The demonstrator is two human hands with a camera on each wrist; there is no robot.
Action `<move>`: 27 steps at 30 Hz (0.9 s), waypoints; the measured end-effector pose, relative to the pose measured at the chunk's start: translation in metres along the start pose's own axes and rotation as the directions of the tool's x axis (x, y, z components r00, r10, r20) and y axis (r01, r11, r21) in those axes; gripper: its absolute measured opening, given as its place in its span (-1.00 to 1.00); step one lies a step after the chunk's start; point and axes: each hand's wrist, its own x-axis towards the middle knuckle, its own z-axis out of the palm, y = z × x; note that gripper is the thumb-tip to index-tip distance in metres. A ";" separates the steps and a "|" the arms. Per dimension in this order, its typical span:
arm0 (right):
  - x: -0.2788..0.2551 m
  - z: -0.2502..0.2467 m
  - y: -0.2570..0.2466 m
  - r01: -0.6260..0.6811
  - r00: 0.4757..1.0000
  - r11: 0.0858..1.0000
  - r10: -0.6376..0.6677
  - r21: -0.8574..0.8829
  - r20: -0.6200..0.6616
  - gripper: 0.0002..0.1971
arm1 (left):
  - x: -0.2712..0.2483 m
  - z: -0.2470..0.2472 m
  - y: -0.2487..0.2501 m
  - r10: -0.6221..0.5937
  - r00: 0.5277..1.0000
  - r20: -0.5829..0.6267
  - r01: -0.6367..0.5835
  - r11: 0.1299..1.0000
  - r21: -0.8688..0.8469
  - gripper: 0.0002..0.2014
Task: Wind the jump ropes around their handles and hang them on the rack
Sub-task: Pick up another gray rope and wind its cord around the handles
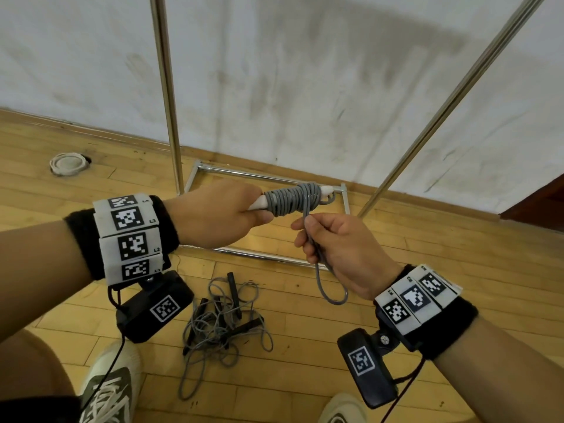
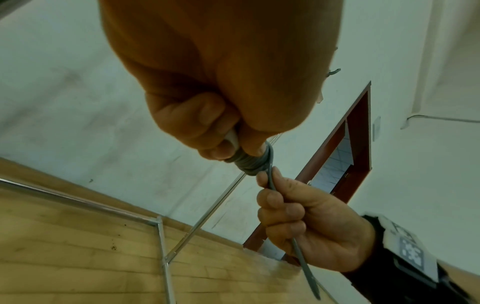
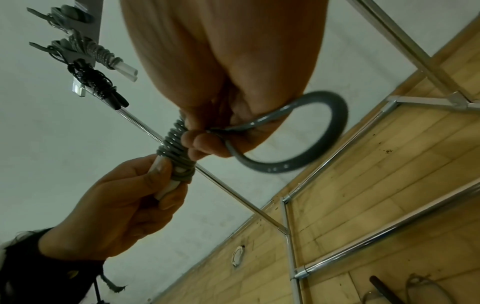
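My left hand (image 1: 232, 213) grips the white handles (image 1: 258, 205) of a jump rope, with grey cord (image 1: 291, 198) coiled tightly round them. Just below the coil my right hand (image 1: 328, 239) pinches the doubled end of the cord, and a short loop (image 1: 332, 290) hangs under the fist. The same grip shows in the left wrist view, cord (image 2: 271, 181) running through the right hand's fingers (image 2: 279, 202). In the right wrist view the loop (image 3: 322, 131) curls past the palm beside the coil (image 3: 172, 142). Wound ropes (image 3: 101, 53) hang high on the rack.
A tangle of grey ropes with black handles (image 1: 222, 323) lies on the wooden floor between my shoes (image 1: 111, 384). The chrome rack's uprights (image 1: 168, 96) and base frame (image 1: 345, 198) stand against the white wall. A white round floor fitting (image 1: 67, 163) sits at left.
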 end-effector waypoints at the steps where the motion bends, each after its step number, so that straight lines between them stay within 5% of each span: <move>1: -0.001 0.001 0.000 -0.015 1.000 1.000 0.015 0.013 0.003 -0.74 | 0.000 0.000 0.001 0.001 1.000 -0.002 -0.001 1.000 -0.031 -0.73; 5: -0.001 0.000 -0.001 -0.037 0.999 0.999 0.037 -0.015 0.019 -0.61 | -0.002 -0.001 0.003 -0.002 1.000 0.014 0.005 0.973 -0.229 -0.76; 13: 0.003 -0.004 0.000 0.169 0.986 0.982 -0.170 -0.089 -0.002 -0.71 | -0.009 -0.005 0.004 0.061 0.988 0.140 0.018 0.864 -0.503 -0.70; 16: 0.006 -0.007 -0.002 0.199 0.978 0.975 -0.204 -0.099 -0.042 -0.59 | -0.011 -0.007 0.005 0.121 0.979 0.165 -0.004 0.818 -0.576 -0.72; 20: 0.005 -0.009 -0.007 0.253 0.967 0.966 -0.250 -0.058 0.051 -0.49 | -0.012 -0.011 0.004 0.156 0.954 0.255 0.033 0.792 -0.609 -0.68; 27: 0.002 -0.008 -0.013 0.291 0.956 0.951 -0.284 -0.101 0.081 -0.68 | -0.010 -0.010 0.006 0.126 0.942 0.313 0.065 0.843 -0.534 -0.49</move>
